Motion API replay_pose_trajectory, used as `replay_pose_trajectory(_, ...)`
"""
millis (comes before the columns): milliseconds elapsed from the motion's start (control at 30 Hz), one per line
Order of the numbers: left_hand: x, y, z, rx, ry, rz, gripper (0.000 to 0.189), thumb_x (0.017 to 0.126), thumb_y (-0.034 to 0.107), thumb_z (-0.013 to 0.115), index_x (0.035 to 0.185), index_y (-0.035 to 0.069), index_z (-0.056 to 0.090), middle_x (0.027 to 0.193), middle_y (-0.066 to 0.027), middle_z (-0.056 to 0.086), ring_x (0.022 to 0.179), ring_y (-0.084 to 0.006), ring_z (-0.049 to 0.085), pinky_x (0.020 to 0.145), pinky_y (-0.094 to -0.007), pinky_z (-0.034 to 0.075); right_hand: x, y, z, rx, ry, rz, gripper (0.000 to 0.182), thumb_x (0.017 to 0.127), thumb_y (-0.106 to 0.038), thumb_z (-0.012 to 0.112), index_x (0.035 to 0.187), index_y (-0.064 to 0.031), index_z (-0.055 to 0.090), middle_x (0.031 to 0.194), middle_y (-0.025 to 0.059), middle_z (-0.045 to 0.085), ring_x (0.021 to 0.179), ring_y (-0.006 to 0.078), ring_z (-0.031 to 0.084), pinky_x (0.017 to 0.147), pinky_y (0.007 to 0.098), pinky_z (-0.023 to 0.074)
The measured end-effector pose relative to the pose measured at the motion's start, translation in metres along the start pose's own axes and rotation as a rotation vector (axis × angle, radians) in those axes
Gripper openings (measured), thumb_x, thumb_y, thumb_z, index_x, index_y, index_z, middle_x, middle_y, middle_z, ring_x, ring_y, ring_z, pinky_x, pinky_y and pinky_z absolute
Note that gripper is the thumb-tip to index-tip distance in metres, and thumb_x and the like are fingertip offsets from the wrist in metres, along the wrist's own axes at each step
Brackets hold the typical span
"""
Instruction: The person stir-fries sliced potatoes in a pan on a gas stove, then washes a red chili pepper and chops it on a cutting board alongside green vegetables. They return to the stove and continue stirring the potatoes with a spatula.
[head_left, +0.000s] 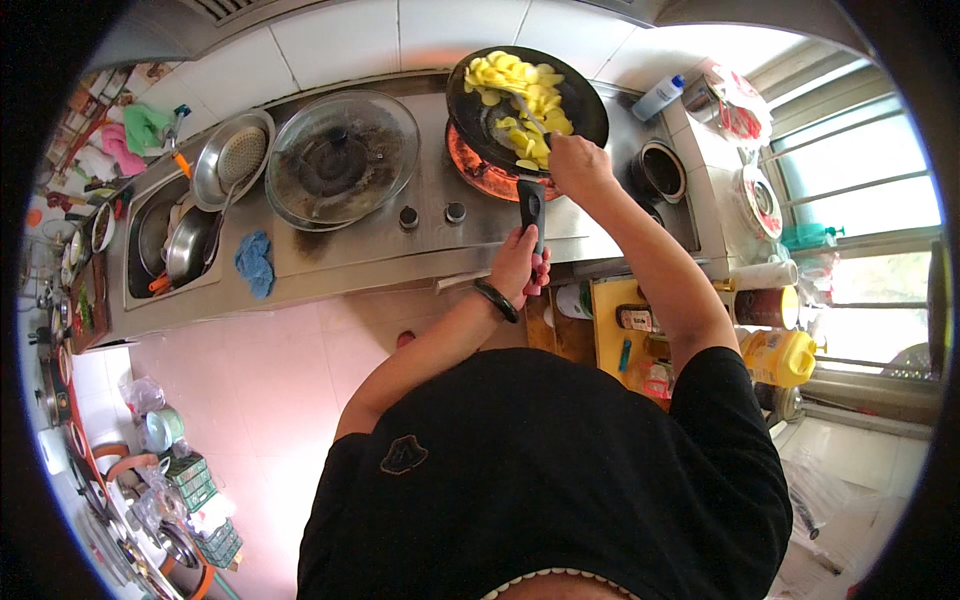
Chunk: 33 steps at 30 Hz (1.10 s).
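My left hand (520, 262) is closed around the black handle (532, 210) of a dark wok (589, 105). The wok is tilted over a burner that glows orange (480, 169). Thin yellow slices (517, 75), perhaps potato, are heaped at its far side and spread down to its near rim. My right hand (581, 163) grips a metal spatula (529, 114) just above the near right side of the wok; the spatula's blade is hidden or blurred among the slices.
Left of the wok lies a glass lid (341, 161) over another pan. A steel colander (206, 169), a blue cloth (255, 264) and a sink with pots (191, 244) are farther left. At the right are a dark pot (660, 172), a plastic bottle (660, 97) and a yellow jug (780, 358).
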<state>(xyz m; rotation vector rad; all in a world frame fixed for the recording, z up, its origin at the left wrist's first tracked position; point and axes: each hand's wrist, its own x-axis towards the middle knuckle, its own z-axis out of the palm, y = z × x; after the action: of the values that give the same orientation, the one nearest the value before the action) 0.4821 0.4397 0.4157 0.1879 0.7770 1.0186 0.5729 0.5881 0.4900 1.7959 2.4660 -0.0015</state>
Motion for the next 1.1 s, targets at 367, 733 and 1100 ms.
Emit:
replay_pose_trajectory(367, 0.0, 0.003, -0.011, 0.017, -0.025, 0.005, 0.026, 0.093, 0.035, 0.048, 0.099, 0.01, 0.042, 0.073, -0.003, 0.052, 0.05, -0.0099, 0.047, 0.038, -0.0241, 0.04, -0.037, 0.042, -0.038, 0.229, 0.095, 0.057, 0.036, 0.085, -0.026, 0.052, 0.113, -0.0062, 0.06, 0.098, 0.0212, 0.063, 0.093, 0.0365, 0.06, 0.082, 0.0432, 0.0476)
replay_pose_trajectory(733, -0.004, 0.003, -0.009, 0.025, -0.024, 0.022, 0.026, 0.093, 0.033, 0.049, 0.099, 0.008, 0.043, 0.075, -0.0045, 0.053, 0.054, -0.012, 0.05, 0.044, -0.0258, 0.043, 0.0, 0.042, -0.005, 0.101, 0.235, 0.084, 0.037, 0.083, -0.024, 0.054, 0.119, -0.0171, 0.057, 0.093, 0.0191, 0.064, 0.088, 0.0345, 0.062, 0.075, 0.0426, 0.0494)
replay_pose_trajectory(1100, 0.001, -0.008, -0.017, 0.033, -0.008, 0.088, 0.026, 0.093, 0.032, 0.051, 0.103, 0.009, 0.045, 0.082, -0.0042, 0.056, 0.063, -0.0111, 0.053, 0.047, -0.0226, 0.043, -0.046, 0.035, -0.018, 0.133, 0.075, -0.056, 0.04, 0.082, -0.026, 0.059, 0.122, -0.0201, 0.056, 0.095, 0.0172, 0.065, 0.087, 0.0341, 0.061, 0.075, 0.0422, 0.0486)
